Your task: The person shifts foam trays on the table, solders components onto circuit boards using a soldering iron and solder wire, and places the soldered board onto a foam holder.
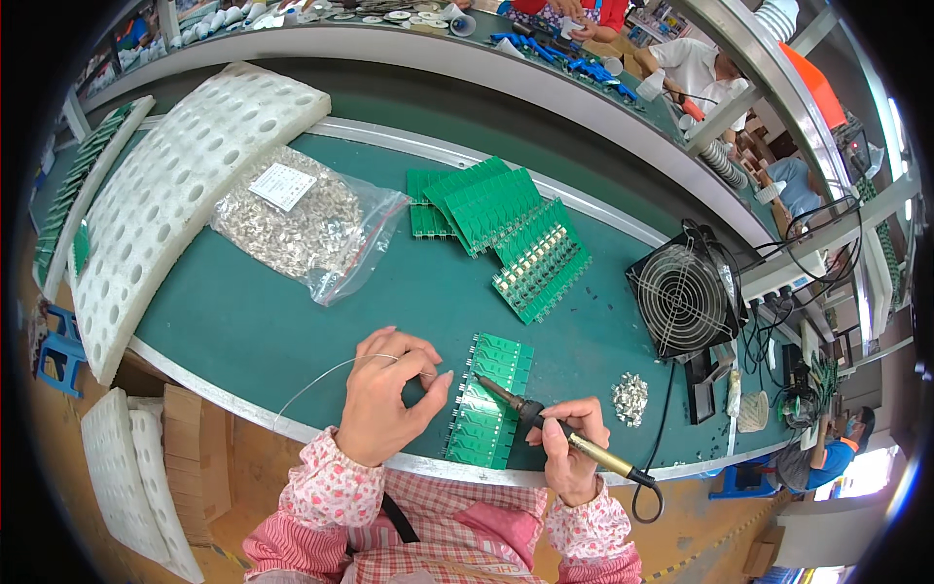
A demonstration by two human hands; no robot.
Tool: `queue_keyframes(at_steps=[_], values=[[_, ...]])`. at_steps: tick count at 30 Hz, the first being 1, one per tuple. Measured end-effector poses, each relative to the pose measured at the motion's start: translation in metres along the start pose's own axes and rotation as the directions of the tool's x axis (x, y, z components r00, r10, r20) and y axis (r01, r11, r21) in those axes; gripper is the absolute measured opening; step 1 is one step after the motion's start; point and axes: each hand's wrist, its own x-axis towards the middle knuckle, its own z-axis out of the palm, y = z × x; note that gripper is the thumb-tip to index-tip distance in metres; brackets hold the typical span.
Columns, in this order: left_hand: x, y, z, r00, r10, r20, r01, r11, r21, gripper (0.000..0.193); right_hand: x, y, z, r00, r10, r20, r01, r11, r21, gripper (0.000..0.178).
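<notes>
A green circuit board panel point(491, 428) lies on the green bench mat near its front edge. My right hand point(572, 450) grips a soldering iron point(595, 452) with a brass-coloured handle, its tip resting at or just over the panel's upper left part. Left of the panel, my left hand point(391, 394) pinches a thin solder wire point(316, 382), which curves away to the left over the mat. The wire's end reaches toward the iron's tip; whether they touch is too small to tell. To the right sits a small pile of silvery parts point(629, 399).
More green panels point(486, 206) are stacked behind, one with rows of parts fitted point(541, 261). A clear bag of small metal parts point(292, 216) lies back left, beside a white foam sheet with holes point(185, 185). A fan point(684, 297) and cables stand right. People work across the bench.
</notes>
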Motion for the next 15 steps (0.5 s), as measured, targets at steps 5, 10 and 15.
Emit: queue_keyframes(at_steps=[5,10,15], values=[[-0.009,0.003,-0.007,0.999,-0.042,0.006,0.042,0.997,-0.067,0.018,-0.005,-0.001,-0.003,0.994,0.001,-0.108,0.005,0.998,0.055,0.015],[-0.015,0.0,-0.007,0.999,-0.03,0.017,0.031,0.999,-0.039,0.016,-0.012,-0.003,0.002,0.985,0.035,-0.168,-0.013,0.992,0.127,0.015],[-0.012,0.004,-0.007,1.0,-0.007,0.024,0.007,1.0,-0.006,0.016,-0.014,-0.007,0.002,0.994,0.023,-0.107,-0.017,0.998,0.061,0.015]])
